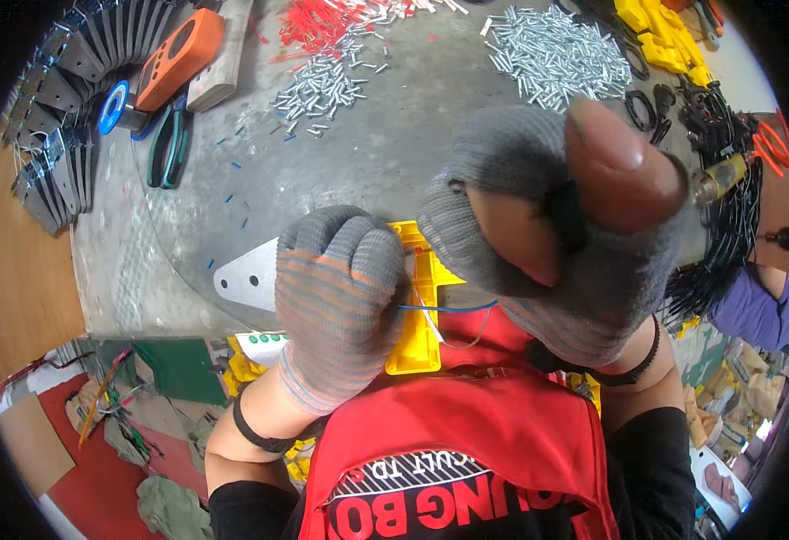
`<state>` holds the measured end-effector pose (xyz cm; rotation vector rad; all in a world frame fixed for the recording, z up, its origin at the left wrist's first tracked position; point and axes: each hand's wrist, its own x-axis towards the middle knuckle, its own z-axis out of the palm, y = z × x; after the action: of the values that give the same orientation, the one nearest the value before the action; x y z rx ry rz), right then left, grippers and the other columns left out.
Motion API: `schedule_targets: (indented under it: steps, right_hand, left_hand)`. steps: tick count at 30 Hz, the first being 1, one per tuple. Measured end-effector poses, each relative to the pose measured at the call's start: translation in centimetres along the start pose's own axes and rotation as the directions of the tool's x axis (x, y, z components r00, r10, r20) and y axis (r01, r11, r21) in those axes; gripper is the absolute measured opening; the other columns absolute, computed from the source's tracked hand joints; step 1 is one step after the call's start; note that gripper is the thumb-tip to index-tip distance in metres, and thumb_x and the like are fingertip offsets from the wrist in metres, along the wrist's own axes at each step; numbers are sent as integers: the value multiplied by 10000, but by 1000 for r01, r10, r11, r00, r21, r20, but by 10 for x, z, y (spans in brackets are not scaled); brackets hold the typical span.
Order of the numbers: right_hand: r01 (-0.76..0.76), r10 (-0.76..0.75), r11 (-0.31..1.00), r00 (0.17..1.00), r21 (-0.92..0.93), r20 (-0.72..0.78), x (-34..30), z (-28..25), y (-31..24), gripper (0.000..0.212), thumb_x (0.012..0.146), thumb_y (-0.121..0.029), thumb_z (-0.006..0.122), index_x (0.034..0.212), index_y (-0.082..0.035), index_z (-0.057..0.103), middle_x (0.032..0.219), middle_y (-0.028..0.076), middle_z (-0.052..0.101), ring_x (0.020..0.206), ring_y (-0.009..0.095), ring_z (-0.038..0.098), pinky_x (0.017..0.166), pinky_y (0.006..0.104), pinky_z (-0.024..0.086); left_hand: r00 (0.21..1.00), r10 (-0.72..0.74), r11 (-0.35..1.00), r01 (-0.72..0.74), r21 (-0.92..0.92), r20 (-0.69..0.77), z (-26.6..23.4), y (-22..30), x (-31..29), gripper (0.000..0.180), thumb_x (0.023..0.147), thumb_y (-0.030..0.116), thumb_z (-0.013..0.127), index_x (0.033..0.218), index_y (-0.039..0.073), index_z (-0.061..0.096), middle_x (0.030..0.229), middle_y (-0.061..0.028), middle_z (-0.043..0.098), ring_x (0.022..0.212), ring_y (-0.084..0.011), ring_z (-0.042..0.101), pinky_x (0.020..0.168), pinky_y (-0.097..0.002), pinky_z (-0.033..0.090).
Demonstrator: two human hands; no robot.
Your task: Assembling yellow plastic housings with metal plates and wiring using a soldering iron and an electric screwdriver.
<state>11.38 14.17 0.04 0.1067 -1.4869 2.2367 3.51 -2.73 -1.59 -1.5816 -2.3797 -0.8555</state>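
My left hand [345,292], in a grey knit glove, is closed at the left edge of a yellow plastic housing [417,346]; its fingertips are hidden. From under that hand a tapered grey metal plate [247,279] with holes sticks out leftward. A blue wire [453,310] and a white wire [460,346] run across the housing toward the right. Raised close to the camera, my right hand [565,225] is also closed, its thumb and a finger bare through the glove. Something dark shows between those fingers, too hidden to name.
Two piles of screws [322,90] [556,58] lie on the grey table [340,162], with red pieces [318,22] behind the left one. At left are pliers [169,144], a solder spool [120,110], an orange device [178,61] and stacked metal plates [61,171]. Black cables [727,216] lie right.
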Motion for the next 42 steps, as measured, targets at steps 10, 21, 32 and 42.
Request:
schedule_targets:
  steps: [10,21,32,42]
  right_hand:
    - [149,-115,868,988,-474,99,-24,-13,0,269,909,-322,620,975,-81,519,920,75,545,855,158,555,749,312,454]
    - [489,124,63,861,-870,493,-11,-18,-19,441,856,-176,727,1257,-77,572,1227,90,609,1105,203,622,950,380,498]
    - [129,137,-252,986,-959,97,27,108,-7,192,905,-142,566,986,18,636,825,133,647,732,294,650,689,372,555]
    - [-415,-408,-873,909,-255,-83,34,123,14,224,994,-146,501,1004,29,641,926,139,638,857,284,647,704,330,570]
  left_hand:
    - [996,-35,999,33,28,79,0,-1,1,278,555,141,685,801,80,570,847,-94,584,887,-310,586,725,-429,447]
    - [998,5,1000,-5,-3,70,-12,-6,-2,339,586,136,715,901,47,624,891,-114,626,894,-320,602,754,-438,460]
    - [944,-104,975,159,-156,314,-100,-25,79,540,801,101,690,1311,24,533,1209,-165,619,1154,-280,582,1009,-390,442]
    - [962,-271,958,272,89,-19,-35,2,117,427,791,96,699,1197,27,586,1121,-149,643,1050,-274,620,909,-363,490]
